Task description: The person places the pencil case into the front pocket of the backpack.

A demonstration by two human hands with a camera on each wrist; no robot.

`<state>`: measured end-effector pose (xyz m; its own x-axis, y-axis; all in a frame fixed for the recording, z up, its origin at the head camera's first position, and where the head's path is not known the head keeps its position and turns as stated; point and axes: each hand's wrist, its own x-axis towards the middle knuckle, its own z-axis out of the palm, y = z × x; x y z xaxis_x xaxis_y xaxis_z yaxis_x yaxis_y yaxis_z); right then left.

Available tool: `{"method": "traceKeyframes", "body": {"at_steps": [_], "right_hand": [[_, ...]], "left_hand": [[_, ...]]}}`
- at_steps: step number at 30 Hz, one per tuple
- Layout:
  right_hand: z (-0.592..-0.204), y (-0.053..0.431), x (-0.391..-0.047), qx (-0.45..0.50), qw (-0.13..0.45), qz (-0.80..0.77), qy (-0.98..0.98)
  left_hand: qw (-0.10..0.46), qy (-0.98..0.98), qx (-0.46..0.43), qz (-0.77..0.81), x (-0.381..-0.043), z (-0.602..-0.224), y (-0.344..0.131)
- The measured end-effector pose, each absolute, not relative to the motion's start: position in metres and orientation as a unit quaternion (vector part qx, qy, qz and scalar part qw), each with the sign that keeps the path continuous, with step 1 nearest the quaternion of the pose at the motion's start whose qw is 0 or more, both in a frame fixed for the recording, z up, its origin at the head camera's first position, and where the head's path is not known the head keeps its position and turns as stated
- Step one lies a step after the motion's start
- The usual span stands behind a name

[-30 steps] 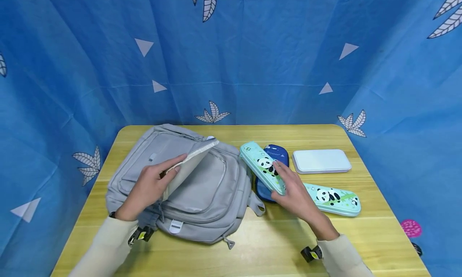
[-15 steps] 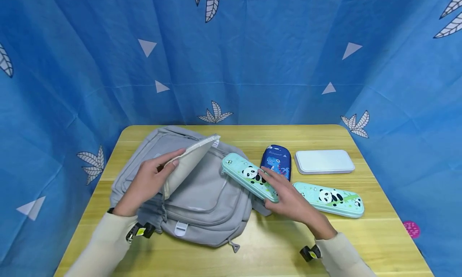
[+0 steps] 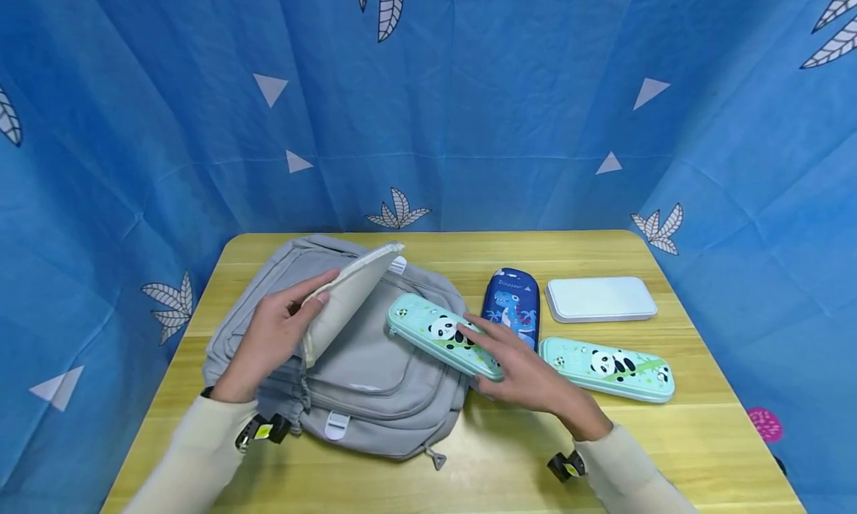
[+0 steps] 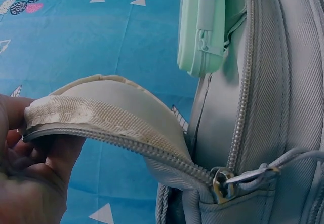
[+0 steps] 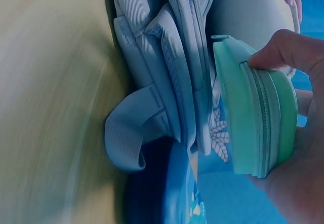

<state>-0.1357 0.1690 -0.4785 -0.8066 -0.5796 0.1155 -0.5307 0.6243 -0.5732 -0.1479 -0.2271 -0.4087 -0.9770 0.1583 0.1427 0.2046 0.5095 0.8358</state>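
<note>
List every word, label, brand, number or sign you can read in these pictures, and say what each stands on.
"Dinosaur": on the blue case, near its top, above the dinosaur picture.
Yellow wrist tags: any marks are too small to read.
No readable text on the held panda case, other panda case, white case or backpack.

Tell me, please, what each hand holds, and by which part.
Left hand: backpack flap, by its zippered edge. Right hand: one panda pencil case, by its near end.
</note>
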Motion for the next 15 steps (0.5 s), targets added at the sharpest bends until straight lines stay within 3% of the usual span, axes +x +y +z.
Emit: {"method": "traceKeyframes", "body": {"at_steps": [15], "right_hand": [[-0.478,0.145,-0.139,-0.361,0.074,-0.311,0.876]], "left_hand": [[0.057,-0.860,-0.097,-0.498,-0.149,-0.413,-0.222]]}}
